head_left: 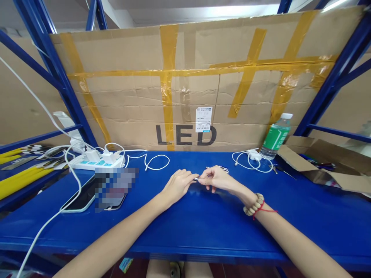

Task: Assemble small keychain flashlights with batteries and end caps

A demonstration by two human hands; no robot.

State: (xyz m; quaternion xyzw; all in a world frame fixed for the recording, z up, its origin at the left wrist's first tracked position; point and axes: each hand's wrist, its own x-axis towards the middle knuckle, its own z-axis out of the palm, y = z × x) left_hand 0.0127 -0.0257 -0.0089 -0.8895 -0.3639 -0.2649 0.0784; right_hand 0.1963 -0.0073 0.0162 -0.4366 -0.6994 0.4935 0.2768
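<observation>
My left hand (180, 183) and my right hand (213, 178) meet above the middle of the blue tabletop. Between their fingertips is a small, dark and silvery piece (196, 179), too small to name. Both hands are closed in a pinch on it, and the fingers cover most of it. Just behind my right hand lies a small blue-and-white thing (224, 168), partly hidden by that hand. A beaded bracelet with a red string circles my right wrist.
Left are two phones, one dark-screened (79, 195), and a white power strip (95, 162) with chargers and cables. Right are a coiled white cable (255, 155), a green-labelled water bottle (276, 137), a thin screwdriver-like tool and an open cardboard box (317, 164). Taped cardboard (133, 108) stands behind.
</observation>
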